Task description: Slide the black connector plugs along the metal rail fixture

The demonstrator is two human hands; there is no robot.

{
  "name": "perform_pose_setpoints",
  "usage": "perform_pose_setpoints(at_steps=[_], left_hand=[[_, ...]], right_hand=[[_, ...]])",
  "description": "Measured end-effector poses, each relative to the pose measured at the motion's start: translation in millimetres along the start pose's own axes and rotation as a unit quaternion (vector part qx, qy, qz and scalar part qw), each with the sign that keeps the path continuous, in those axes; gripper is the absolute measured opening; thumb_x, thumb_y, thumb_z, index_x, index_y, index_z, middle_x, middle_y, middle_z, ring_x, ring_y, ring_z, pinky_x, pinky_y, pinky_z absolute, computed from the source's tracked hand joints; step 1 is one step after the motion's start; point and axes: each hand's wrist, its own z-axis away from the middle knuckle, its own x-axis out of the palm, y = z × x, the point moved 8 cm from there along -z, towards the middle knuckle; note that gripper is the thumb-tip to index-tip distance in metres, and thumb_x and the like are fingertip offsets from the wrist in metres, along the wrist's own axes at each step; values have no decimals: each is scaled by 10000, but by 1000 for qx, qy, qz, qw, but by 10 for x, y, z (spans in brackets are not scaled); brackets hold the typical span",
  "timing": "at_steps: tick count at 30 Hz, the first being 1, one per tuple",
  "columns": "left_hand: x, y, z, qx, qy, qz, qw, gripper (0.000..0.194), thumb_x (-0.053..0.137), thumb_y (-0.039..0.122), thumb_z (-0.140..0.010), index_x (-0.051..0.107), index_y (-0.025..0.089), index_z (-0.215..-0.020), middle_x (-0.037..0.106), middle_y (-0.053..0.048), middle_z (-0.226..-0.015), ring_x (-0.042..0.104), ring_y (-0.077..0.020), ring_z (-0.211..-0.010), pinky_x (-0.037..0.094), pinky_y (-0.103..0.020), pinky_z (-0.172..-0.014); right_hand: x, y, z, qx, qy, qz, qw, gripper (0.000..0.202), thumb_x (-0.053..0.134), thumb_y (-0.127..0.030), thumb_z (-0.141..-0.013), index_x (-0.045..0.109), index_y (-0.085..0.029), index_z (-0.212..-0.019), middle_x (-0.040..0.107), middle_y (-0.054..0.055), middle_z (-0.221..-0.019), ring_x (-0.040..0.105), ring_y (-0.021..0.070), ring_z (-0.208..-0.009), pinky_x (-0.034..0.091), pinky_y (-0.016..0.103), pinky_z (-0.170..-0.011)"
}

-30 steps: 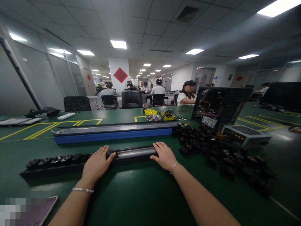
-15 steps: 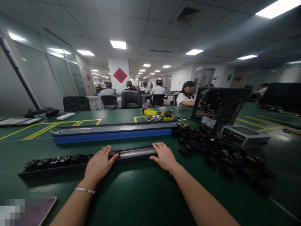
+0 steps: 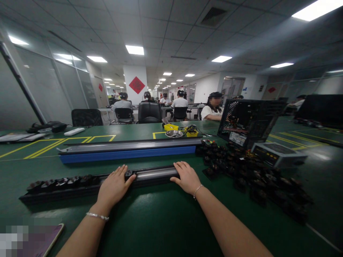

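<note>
1. A long black rail (image 3: pixel 88 187) is shown lying crosswise on the green worktop (image 3: pixel 166 228), its left part filled with a row of small black parts (image 3: pixel 61 182), its right part a bare grey channel (image 3: pixel 155 174).
2. The left hand (image 3: pixel 114 187) is laid flat over the rail where the row ends, fingers extended; nothing is grasped.
3. The right hand (image 3: pixel 187 177) is rested on the rail's right end, fingers curved over the edge, not closed around it.
4. Both forearms are extended forward, wrists low over the worktop.
5. The row is judged best slid with even, flat pressure while the far end is steadied, so that no part tips out.
6. Loose black parts (image 3: pixel 254 178) are heaped to the right; a blue-edged rail (image 3: pixel 128 151) lies behind.
</note>
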Motion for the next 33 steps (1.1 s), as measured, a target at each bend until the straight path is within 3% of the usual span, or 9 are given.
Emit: perform_pose_setpoints(at_steps=[33], left_hand=[[28, 185, 9, 38, 27, -29, 998, 776, 227, 629, -809, 418, 48, -1287, 441, -161, -1335, 370, -269, -1258, 311, -410, -1034]], right_hand=[[2, -3, -1, -3, 10, 2, 1000, 655, 461, -569, -795, 413, -172, -1313, 451, 86, -1315, 327, 264, -1220, 296, 377, -995]])
